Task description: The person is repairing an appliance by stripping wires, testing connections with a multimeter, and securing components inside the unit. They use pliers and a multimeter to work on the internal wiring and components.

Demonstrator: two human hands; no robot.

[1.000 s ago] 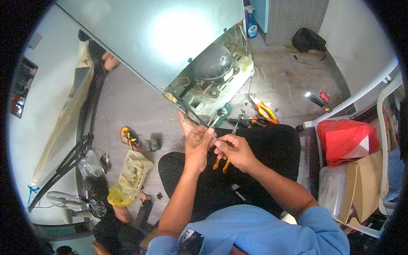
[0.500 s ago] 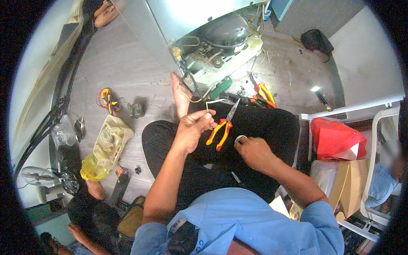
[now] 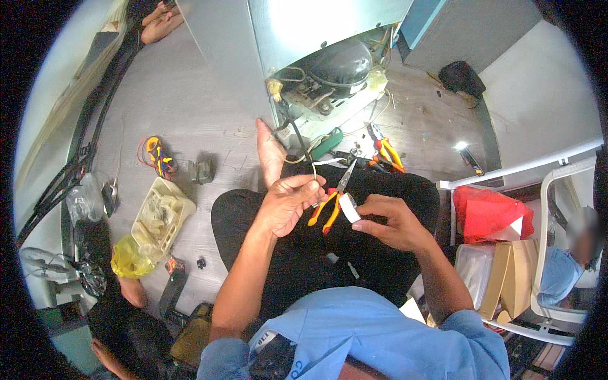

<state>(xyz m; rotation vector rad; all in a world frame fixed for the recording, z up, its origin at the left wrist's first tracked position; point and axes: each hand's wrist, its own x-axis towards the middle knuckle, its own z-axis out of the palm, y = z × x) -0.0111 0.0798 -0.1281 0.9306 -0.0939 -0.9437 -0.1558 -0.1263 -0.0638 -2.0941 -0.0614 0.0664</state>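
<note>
The right hand (image 3: pixel 396 223) is bringing its white tape roll (image 3: pixel 349 207) up beside the red-and-yellow pliers (image 3: pixel 330 206); the left hand (image 3: pixel 288 201) is pinching a wire (image 3: pixel 313 171) just left of those pliers.

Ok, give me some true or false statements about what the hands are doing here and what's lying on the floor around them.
1. The left hand pinches a thin wire. True.
2. The right hand holds a hammer. False: it holds a white tape roll.
3. Red and yellow pliers sit between the hands. True.
4. The black compressor lies on the person's lap. False: it sits in the open appliance base ahead.
5. A cream basket lies on the floor at left. True.
</note>
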